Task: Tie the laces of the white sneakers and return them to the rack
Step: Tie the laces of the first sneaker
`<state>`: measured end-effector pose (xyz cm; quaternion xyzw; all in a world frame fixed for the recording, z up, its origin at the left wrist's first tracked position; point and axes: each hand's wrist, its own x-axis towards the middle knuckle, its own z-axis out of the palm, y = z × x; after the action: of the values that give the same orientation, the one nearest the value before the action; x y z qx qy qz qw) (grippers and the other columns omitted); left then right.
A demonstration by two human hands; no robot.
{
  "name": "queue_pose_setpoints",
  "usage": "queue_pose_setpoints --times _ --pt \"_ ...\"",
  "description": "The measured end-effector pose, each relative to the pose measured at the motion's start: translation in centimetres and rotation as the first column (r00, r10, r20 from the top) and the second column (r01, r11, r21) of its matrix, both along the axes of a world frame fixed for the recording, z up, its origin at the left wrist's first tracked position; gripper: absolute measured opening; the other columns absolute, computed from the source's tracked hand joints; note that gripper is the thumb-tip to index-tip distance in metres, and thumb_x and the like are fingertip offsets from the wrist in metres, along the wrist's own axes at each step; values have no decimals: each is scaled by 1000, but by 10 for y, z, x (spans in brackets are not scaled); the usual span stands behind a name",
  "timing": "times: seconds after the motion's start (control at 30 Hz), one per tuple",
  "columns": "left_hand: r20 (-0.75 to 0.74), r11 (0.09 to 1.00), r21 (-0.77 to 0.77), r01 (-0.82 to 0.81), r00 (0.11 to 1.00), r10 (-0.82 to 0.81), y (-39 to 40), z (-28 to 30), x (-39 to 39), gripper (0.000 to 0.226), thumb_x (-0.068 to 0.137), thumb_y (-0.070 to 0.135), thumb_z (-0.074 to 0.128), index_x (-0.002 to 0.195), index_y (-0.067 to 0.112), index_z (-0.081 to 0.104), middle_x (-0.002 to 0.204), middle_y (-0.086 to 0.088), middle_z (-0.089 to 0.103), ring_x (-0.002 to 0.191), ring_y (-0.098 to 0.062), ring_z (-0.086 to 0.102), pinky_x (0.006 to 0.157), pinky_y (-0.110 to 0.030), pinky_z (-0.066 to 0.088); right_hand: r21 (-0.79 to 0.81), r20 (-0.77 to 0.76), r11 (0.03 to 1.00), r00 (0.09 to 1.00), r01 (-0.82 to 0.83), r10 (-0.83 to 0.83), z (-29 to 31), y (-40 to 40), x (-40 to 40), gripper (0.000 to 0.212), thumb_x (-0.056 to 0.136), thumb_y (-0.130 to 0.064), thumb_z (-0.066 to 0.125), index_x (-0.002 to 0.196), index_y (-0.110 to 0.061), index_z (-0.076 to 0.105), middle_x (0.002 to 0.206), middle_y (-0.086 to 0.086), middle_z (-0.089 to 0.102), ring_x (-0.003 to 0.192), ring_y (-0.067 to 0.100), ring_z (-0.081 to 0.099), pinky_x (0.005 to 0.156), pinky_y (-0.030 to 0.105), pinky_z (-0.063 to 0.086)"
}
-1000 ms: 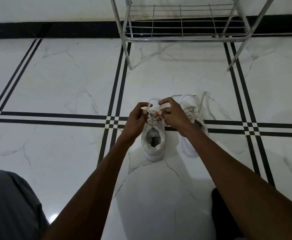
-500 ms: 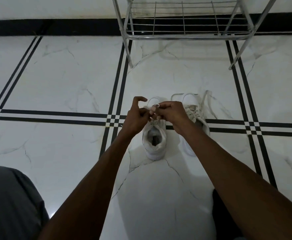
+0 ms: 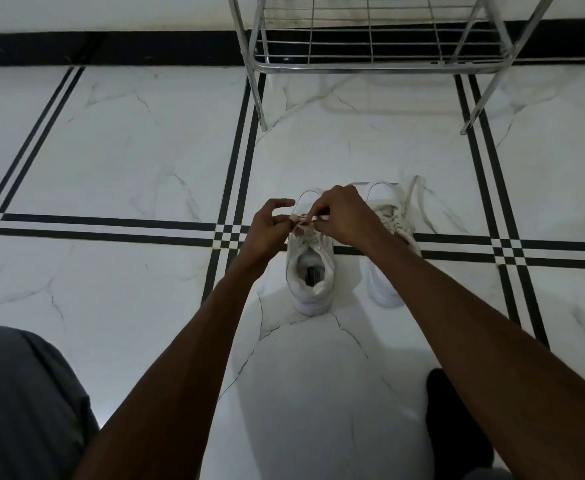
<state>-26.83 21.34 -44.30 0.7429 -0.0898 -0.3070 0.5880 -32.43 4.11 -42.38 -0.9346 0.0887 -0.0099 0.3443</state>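
Two white sneakers stand side by side on the floor, heels toward me. Over the left sneaker both hands work its laces. My left hand pinches one lace end with thumb and fingertips, its index finger lifted. My right hand pinches the other lace part, fingers curled over the tongue. The right sneaker is partly hidden by my right forearm; its loose laces trail onto the floor. The metal rack stands beyond the shoes.
White marble floor tiles with black stripe lines run all around. A black skirting band marks the wall base. My grey-clad knee is at the lower left, a dark foot at the lower right.
My hands have closed in together over the left sneaker's tongue, the right hand crossing over the lace. The left index finger has lifted off.
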Motion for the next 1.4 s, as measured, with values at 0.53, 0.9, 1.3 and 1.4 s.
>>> queue_pose_setpoints --times 0.53,0.9,1.3,1.4 --pt "496 891 436 -125 860 -122 10 -9 9 14 91 19 70 92 26 82 88 7 82 86 -12 76 89 -46 59 295 -186 807 859 511 -476 -11 -19 -22 17 69 -20 88 82 -10 82 81 9 79 80 22 76 78 40 63" --pt "533 739 648 -184 802 -268 42 -17 -8 23 82 -1 66 92 19 71 87 2 74 105 -26 61 103 -55 38 -202 -231 812 779 547 -583 -19 -12 -36 18 77 -10 71 93 -1 66 108 21 68 105 37 64 69 29 42" --pt "493 764 625 -160 840 -227 43 -19 -4 22 91 7 63 101 17 80 96 -3 79 97 -25 68 100 -54 47 -160 -155 925 917 344 -368 -22 -14 -38 14 81 -13 71 93 -6 72 99 14 74 96 32 70 80 37 57" --pt "429 886 462 -46 886 -178 38 -19 -2 26 100 19 60 122 17 72 115 -4 77 111 -24 70 95 -40 54 27 -157 956 946 291 -283 -10 -6 -38 51 75 -52 77 107 -14 65 108 6 63 97 22 61 87 37 50"
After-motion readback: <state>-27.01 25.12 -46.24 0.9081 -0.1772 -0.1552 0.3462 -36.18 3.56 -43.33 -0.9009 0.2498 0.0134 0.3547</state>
